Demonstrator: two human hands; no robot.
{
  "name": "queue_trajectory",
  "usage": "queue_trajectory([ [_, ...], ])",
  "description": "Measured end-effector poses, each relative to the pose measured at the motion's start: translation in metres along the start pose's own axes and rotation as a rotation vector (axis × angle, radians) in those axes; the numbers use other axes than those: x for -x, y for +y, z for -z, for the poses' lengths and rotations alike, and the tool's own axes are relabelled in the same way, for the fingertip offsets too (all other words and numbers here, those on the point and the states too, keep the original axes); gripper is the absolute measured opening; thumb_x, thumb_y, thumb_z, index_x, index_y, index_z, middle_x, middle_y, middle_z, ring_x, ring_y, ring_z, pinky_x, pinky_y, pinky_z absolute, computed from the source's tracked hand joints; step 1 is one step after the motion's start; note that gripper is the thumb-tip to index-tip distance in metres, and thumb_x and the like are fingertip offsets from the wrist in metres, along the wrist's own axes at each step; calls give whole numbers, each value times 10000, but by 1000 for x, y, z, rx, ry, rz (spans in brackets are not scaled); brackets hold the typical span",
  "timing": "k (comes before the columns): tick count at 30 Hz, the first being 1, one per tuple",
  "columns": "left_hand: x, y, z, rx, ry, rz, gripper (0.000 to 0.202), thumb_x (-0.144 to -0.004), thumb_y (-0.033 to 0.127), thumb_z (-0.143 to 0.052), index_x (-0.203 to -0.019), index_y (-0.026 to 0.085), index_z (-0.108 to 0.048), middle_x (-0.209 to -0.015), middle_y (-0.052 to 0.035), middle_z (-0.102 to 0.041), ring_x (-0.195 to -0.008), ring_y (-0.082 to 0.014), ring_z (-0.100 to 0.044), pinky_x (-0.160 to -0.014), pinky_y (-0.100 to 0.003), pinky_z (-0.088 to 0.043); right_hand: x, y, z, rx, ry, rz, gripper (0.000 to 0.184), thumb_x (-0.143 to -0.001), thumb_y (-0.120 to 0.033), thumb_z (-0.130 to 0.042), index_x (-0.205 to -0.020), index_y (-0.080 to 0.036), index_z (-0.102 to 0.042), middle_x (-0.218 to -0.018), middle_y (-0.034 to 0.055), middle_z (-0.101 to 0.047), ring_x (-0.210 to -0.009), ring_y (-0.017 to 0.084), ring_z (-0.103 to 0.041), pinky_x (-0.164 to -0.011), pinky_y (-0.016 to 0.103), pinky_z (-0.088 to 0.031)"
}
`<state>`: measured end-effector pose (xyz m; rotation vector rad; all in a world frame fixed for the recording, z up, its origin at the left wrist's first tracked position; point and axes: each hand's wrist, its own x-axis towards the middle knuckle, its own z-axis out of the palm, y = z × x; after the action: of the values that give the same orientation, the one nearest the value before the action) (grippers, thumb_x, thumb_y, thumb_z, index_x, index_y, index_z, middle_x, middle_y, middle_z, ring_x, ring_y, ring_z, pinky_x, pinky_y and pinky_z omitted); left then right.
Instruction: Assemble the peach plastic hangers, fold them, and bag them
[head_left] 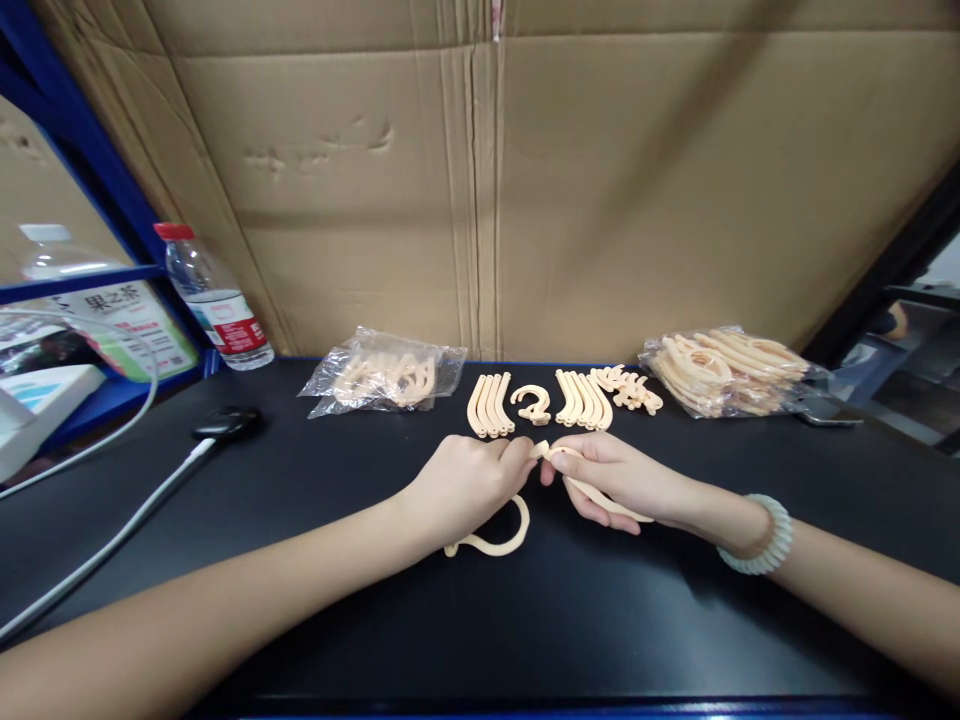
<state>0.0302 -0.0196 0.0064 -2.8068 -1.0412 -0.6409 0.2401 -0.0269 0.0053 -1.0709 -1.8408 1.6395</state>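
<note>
My left hand [472,482] is closed, thumb and fingers pinching a small beige plastic piece [538,450] whose tip shows past the fingertips. My right hand [609,478] is wrapped round a curved beige hanger arm [604,498], its upper end meeting or nearly meeting the small piece. Below my left hand is a beige hanger hook [517,535], partly covered by the hand; whether it lies on the table or hangs from my grip I cannot tell. Beyond my hands lie a left row of hanger arms [491,403], another hook [534,400] and a right row of arms [581,400].
Small beige pieces [628,388] are heaped beside the right row. Clear bags of parts lie at the back left [386,372] and back right [724,372]. A water bottle [225,310], a black device [227,422] and white cable [142,530] are leftward. Cardboard [360,180] stands behind.
</note>
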Motion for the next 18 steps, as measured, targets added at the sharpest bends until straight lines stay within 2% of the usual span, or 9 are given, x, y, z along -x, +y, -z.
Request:
queue_trajectory([
  [5, -2, 0, 2, -162, -162, -54, 261, -948, 175, -385, -876, 148, -635, -668, -71, -615, -483, -150, -494, -489, -239, -335, -1, 3, -3, 80, 60, -6, 298, -940, -422, -402, -830, -172, -522, -388, -84, -501, -225, 47, -353, -259, 124, -198],
  [11, 0, 0, 3, -169, -164, -90, 227, -928, 128, -383, -859, 145, -599, -651, -62, -599, -456, -151, -468, -465, -248, -310, 4, 2, -10, 299, 158, 42, 248, -955, -349, -366, -826, -193, -509, -409, -81, -493, -245, 67, -375, -292, 161, -233],
  [15, -1, -4, 2, -60, -121, 2, 238, -929, 150, -397, -765, 160, -569, -542, -8, -514, -419, -135, -438, -455, -242, -276, 7, 2, -12, 684, 242, 335, 250, -947, -296, -413, -740, -196, -511, -499, -46, -489, -389, 81, -428, -428, 209, -298],
  [18, -2, -6, 2, 96, -62, 95, 265, -947, 217, -392, -768, 162, -580, -553, -1, -532, -468, -138, -506, -491, -232, -324, 8, -1, -4, 739, 327, 476, 269, -977, -268, -375, -763, -190, -520, -555, -37, -500, -474, 94, -452, -518, 228, -346],
])
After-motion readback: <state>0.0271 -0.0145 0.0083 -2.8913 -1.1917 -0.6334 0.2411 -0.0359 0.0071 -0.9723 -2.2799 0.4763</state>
